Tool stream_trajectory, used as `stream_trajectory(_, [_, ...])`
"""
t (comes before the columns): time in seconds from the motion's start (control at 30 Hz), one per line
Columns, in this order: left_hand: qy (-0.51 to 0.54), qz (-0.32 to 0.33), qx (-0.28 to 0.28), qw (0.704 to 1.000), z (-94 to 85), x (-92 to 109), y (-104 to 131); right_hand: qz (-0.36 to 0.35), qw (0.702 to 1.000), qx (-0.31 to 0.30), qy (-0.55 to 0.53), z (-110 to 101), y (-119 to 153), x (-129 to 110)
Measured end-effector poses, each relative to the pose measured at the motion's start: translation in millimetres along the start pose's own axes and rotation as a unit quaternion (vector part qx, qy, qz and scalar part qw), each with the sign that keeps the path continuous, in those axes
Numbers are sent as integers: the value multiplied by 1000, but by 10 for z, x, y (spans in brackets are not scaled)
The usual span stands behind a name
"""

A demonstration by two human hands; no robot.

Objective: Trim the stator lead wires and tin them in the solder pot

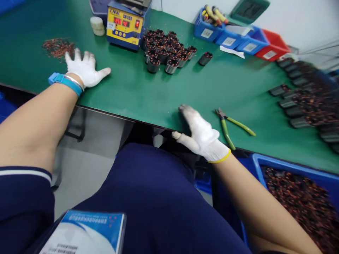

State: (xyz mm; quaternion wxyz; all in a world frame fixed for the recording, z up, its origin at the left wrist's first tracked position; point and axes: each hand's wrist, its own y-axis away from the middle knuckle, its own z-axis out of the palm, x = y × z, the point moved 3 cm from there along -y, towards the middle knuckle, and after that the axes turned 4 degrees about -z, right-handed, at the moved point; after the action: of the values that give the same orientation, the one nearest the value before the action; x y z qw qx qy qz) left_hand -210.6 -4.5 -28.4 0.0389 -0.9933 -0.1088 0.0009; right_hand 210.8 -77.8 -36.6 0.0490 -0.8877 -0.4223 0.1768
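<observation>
My left hand (84, 69), in a white glove, lies flat on the green table with its fingers spread. Just beyond its fingertips is a loose pile of copper wire scraps (58, 47). At the table's front edge rests my right hand (197, 128), also gloved, its thumb apart from the fingers and nothing visible in it. To its right lie green-handled cutting pliers (230, 125), jaws pointing away from me. A cluster of wound copper motor stators (165, 49) stands farther back, with one stator (205, 58) lying apart on its side.
A yellow and blue soldering station (124, 26) stands at the back beside a round white container (97, 26). Blue bins (209, 32) and a red bin (272, 46) line the wall. Many stators (312, 95) fill the right side. A blue crate (256, 160) sits below the edge.
</observation>
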Motion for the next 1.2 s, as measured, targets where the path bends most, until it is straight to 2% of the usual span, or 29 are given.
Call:
stream_trajectory(0.07, [27,-4,10,1000,18,61,56,20,997,71,16,-102,115,139])
stream_trajectory(0.13, [52,9,13,999,27,198,165,41,991,116,53,-120,217,264])
stream_trajectory(0.23, [56,56,11,997,-1,444,408,74,985,122,94,-45,291,375])
stream_trajectory(0.33, [48,63,26,997,-72,582,645,83,984,123,101,-7,292,373])
stream_trajectory(0.43, [70,26,60,995,-136,564,770,90,983,122,102,-38,291,325])
stream_trajectory(0.57, [118,-48,83,988,-82,362,722,104,983,115,101,-68,331,328])
stream_trajectory(0.67, [119,-94,137,979,-3,209,658,56,978,169,110,-64,352,350])
stream_trajectory(0.73, [113,-94,187,971,-10,192,685,25,970,210,121,-66,354,350])
stream_trajectory(0.8, [107,-63,211,970,-67,270,763,15,965,226,129,-75,347,346])
stream_trajectory(0.83, [109,-28,184,976,-89,344,799,17,966,224,132,-79,342,349])
stream_trajectory(0.9, [77,93,64,991,-85,531,841,12,968,215,128,-80,331,374])
stream_trajectory(0.93, [46,135,23,989,-77,596,840,3,970,209,122,-74,323,398])
stream_trajectory(0.97, [16,148,-4,989,-70,621,811,-3,972,204,114,-64,316,431])
stream_trajectory(1.03, [-29,131,-34,990,-57,572,682,-27,974,199,101,-41,301,495])
stream_trajectory(1.2, [-43,54,-62,996,-42,191,213,-24,981,172,92,-25,308,571])
